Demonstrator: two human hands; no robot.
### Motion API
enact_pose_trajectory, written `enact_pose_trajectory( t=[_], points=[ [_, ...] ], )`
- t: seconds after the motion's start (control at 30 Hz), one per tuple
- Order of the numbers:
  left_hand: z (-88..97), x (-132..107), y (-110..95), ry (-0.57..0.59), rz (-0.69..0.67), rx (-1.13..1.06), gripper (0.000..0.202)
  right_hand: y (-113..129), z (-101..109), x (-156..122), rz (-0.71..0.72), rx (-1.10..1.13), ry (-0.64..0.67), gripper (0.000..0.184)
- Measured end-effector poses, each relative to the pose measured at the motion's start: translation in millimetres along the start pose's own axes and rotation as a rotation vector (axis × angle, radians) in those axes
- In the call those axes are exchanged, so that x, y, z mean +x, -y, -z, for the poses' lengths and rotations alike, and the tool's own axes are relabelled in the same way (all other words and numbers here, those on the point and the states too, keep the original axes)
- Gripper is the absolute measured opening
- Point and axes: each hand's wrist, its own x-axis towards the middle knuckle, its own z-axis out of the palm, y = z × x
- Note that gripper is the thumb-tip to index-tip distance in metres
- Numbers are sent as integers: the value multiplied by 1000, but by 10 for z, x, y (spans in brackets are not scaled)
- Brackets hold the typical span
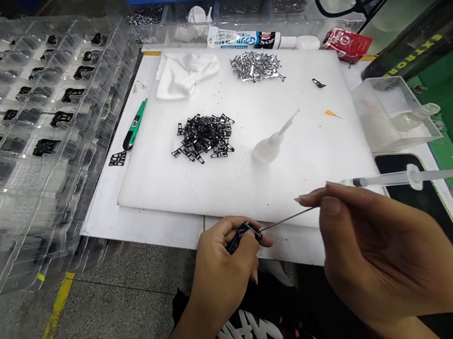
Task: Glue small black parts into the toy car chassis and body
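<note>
Between the fingers and thumb of my left hand (226, 259) is a small glossy black plastic part (244, 236), partly covered by them. My right hand (379, 248) pinches a thin metal rod (289, 218) whose tip reaches the black part; whether it touches is too small to tell. The rod's rear is hidden in the hand. Just beyond my right hand lies a syringe (414, 177) with a white plunger. A pile of small black frame-like pieces (205, 136) and a white dropper bottle (268, 148) with a long nozzle are on the white foam board (158, 175).
Clear compartment trays (14, 228) with black parts stand left. A green cutter (136, 125), white cloth (187, 75), small silver metal pieces (256, 66), glue tube (241, 37), red packet (347, 44) and orange needle tip (332, 113) lie about. At right are a clear box (390, 107) and phone (438, 215).
</note>
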Motion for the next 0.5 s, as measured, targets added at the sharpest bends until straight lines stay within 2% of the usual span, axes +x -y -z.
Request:
enact_pose_trajectory(
  t=[0.17,0.43,0.5],
  points=[
    [-9,15,-6,2,13,-1,13,-5,-40,-26,-15,-49,16,11],
    [0,-1,-9,2,15,-1,15,2,70,-16,6,12,30,21],
    [4,6,-9,2,20,4,15,12,61,-51,-8,-10,43,18]
  ],
)
